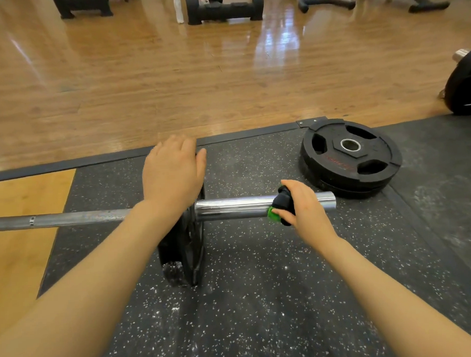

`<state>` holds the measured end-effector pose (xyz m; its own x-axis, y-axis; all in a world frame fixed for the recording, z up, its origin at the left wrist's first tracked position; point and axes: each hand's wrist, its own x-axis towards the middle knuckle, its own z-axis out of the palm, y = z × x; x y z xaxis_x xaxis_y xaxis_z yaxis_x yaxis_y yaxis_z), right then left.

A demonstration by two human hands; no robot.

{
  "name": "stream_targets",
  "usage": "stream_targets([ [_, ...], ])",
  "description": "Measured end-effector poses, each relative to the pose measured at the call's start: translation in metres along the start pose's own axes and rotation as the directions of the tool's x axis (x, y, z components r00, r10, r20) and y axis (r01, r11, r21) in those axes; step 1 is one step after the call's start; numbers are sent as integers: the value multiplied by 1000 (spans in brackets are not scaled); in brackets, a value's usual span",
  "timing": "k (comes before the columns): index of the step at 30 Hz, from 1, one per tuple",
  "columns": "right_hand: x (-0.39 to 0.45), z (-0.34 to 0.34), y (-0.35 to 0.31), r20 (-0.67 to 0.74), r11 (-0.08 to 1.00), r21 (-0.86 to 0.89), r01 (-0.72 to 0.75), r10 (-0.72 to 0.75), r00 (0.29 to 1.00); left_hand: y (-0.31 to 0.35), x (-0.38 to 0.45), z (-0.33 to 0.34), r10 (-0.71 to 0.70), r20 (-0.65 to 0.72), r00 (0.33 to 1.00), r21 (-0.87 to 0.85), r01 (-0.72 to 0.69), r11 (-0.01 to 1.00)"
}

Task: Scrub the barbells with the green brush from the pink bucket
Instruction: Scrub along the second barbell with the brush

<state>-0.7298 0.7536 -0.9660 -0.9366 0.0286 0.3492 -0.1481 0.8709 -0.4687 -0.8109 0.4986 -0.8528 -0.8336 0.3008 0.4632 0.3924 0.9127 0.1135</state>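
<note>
Both forearms bare to the frame edge, no sleeves visible. Left hand [172, 173] and right hand [303, 205]: no gloves, rings, watch or wristbands.

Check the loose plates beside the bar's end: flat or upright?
Flat. The loose plates lie stacked on the rubber mat, center hole facing up, unlike the upright loaded plate.

two stacked weight plates [350, 153] lie flat on the speckled rubber mat [261, 298], a bottle [178, 8] stands far off.

Glossy chromed steel barbell sleeve [233, 208] beside the fingers; matt speckled rubber mat [261, 298]; shiny varnished wood floor [143, 74] beyond.
</note>
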Motion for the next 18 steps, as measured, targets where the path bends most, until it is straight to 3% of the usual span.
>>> stream_targets([
  [4, 1, 5, 1, 36, 996, 42, -80, 79, 996, -3, -31, 6, 37, 75, 997, 19, -38, 999],
  [9, -7, 15, -9, -8, 998, 28, 51, -51, 999, -2, -19, 8, 0, 112, 994, 24, -3, 1000],
  [13, -1, 41, -18, 48, 981, -128, 144, -139, 989, -5, 1, 14, 7, 151, 988, 30, -11, 999],
  [18, 19, 58, -22, 35, 953, -267, 145, -141, 989, -5, 25, 18, -52, 128, 990, -8, 54, 999],
])
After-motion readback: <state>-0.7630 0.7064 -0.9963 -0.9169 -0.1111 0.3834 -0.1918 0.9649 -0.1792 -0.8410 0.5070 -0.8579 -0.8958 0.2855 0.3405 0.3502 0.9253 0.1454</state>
